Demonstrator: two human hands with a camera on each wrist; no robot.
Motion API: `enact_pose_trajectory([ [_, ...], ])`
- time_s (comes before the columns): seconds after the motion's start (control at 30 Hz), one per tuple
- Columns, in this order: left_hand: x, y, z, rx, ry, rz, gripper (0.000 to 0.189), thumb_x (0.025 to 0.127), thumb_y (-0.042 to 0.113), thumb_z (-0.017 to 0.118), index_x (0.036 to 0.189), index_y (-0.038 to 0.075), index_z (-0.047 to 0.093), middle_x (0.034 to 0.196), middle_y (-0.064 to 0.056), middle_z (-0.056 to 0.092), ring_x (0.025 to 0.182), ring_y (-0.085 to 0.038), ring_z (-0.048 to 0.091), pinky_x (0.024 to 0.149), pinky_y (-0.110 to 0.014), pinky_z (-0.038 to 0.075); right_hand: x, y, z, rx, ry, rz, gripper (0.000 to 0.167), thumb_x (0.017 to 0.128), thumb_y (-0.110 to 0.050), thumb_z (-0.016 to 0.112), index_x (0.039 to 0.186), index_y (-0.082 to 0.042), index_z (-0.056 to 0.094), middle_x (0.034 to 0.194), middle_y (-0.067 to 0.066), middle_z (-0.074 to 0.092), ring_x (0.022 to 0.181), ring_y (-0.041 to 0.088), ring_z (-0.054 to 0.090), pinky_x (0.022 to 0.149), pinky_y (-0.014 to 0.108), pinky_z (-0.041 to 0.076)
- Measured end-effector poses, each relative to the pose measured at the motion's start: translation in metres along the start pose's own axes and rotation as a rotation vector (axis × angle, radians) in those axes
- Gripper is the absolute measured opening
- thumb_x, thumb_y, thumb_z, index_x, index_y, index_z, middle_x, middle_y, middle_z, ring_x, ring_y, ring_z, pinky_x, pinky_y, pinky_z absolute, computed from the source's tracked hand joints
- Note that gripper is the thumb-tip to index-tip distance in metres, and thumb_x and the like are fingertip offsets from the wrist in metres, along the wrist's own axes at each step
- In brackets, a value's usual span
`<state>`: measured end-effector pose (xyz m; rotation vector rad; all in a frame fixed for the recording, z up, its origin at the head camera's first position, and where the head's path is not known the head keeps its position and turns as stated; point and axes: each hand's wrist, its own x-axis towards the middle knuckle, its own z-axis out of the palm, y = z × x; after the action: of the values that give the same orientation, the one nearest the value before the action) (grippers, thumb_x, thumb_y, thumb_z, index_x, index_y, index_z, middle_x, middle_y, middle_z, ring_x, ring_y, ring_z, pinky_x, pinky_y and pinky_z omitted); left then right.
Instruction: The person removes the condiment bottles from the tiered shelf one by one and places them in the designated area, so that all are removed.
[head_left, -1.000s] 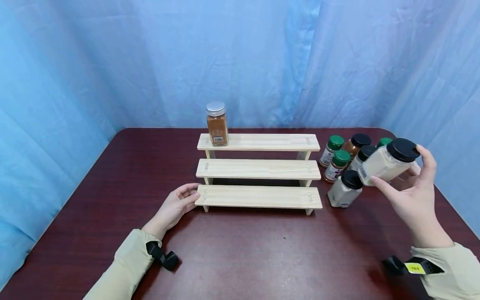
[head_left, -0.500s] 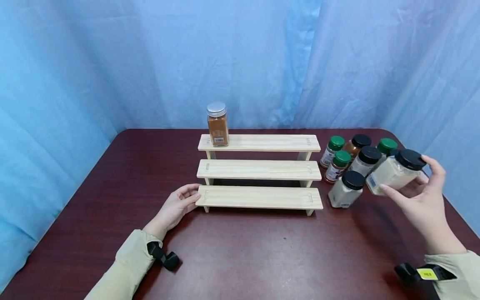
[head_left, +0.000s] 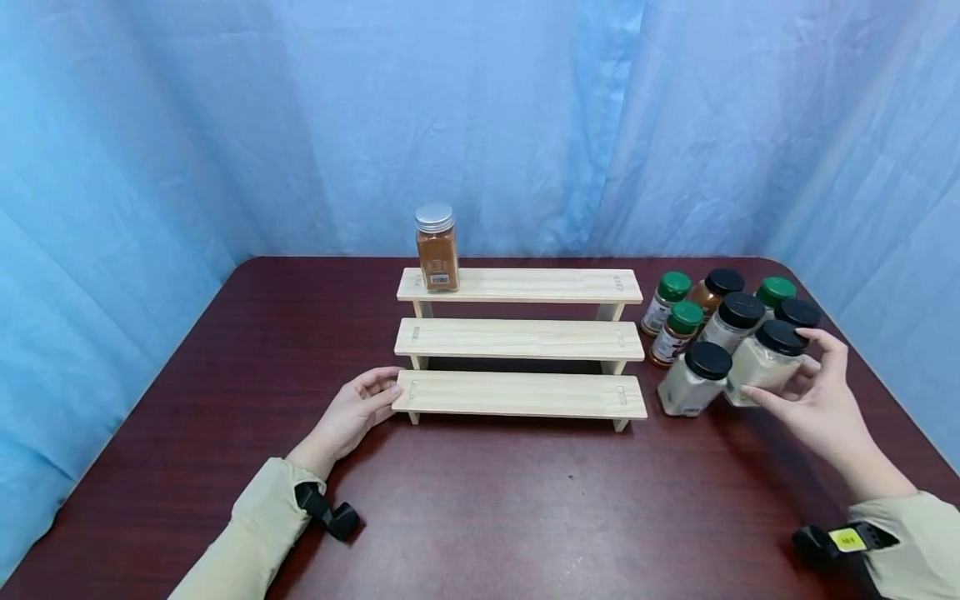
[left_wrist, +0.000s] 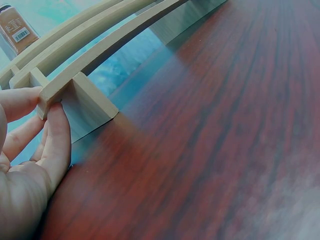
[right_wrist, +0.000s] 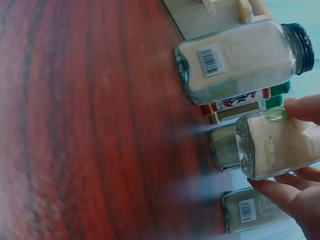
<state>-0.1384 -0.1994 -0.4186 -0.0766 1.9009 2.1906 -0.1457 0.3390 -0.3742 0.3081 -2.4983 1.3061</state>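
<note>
My right hand (head_left: 828, 408) grips a square glass jar (head_left: 759, 373) of cream-coloured powder with a black lid, thumb on one side and fingers on the other. In the right wrist view the held jar (right_wrist: 280, 142) is tilted slightly, its base facing the camera. Just left of it stands a similar black-lidded jar (head_left: 688, 390). My left hand (head_left: 348, 417) pinches the left end of the lowest board of a three-step wooden rack (head_left: 517, 393). The left wrist view has the thumb and fingers around that board end (left_wrist: 46, 97).
On the rack's top step, at the left, stands a silver-lidded jar (head_left: 437, 258) of brown powder. Green-lidded spice bottles (head_left: 670, 343) and more black-lidded jars (head_left: 726, 329) crowd the table right of the rack. Blue curtains (head_left: 480, 125) hang behind the dark red table (head_left: 480, 517).
My right hand has brought the cream powder jar down towards the table, first swinging right, then back left beside the other jars. My left hand has stayed on the rack.
</note>
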Motion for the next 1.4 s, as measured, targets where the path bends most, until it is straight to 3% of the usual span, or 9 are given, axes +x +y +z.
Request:
enact_pose_trajectory([
  [0.5,0.000,0.001,0.001,0.027,0.000,-0.003,0.045,0.095,0.003,0.051,0.135,-0.008,0.035,0.096,0.004,0.055,0.084,-0.004,0.059,0.076,-0.018,0.051,-0.001,0.013,0.005,-0.067,-0.050,0.013,0.092,0.079,0.010,0.068,0.143,-0.017,0.008,0.105,-0.033,0.039,0.088,-0.024,0.046,0.066,0.001,0.043],
  [0.97,-0.001,0.001,0.001,0.018,0.008,-0.006,0.044,0.095,0.003,0.051,0.135,-0.007,0.036,0.095,0.002,0.055,0.083,-0.004,0.059,0.075,-0.018,0.051,-0.004,0.018,0.005,-0.070,-0.038,0.035,0.089,0.080,0.006,0.070,0.143,-0.015,0.009,0.104,-0.034,0.039,0.087,-0.025,0.046,0.067,0.000,0.043],
  [1.4,-0.002,0.003,0.001,0.009,0.002,0.007,0.043,0.095,0.002,0.052,0.134,-0.009,0.037,0.095,0.002,0.055,0.083,-0.003,0.058,0.075,-0.017,0.051,-0.009,0.014,0.003,-0.054,-0.006,-0.020,0.084,0.075,0.016,0.069,0.136,-0.009,0.017,0.105,-0.032,0.046,0.083,-0.021,0.053,0.066,0.002,0.044],
])
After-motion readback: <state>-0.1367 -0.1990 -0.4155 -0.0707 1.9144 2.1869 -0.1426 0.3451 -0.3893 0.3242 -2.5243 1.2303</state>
